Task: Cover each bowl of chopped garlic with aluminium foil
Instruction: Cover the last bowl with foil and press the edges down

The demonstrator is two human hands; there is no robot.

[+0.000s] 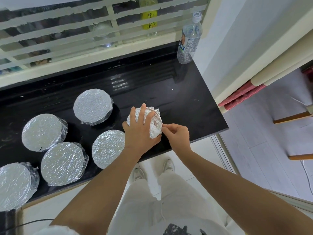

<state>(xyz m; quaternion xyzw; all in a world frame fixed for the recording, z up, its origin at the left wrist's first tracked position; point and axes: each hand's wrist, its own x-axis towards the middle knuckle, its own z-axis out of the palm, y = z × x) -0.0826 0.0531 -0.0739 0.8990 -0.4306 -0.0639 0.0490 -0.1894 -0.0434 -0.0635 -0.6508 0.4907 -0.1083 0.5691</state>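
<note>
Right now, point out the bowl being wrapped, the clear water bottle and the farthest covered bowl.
bowl being wrapped [155,123]: head view, bare foil on its right side.
clear water bottle [188,42]: head view, its label.
farthest covered bowl [92,105]: head view, middle of its foil top.

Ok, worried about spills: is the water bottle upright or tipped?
Upright: the water bottle stands on its base on the counter, cap uppermost.
</note>
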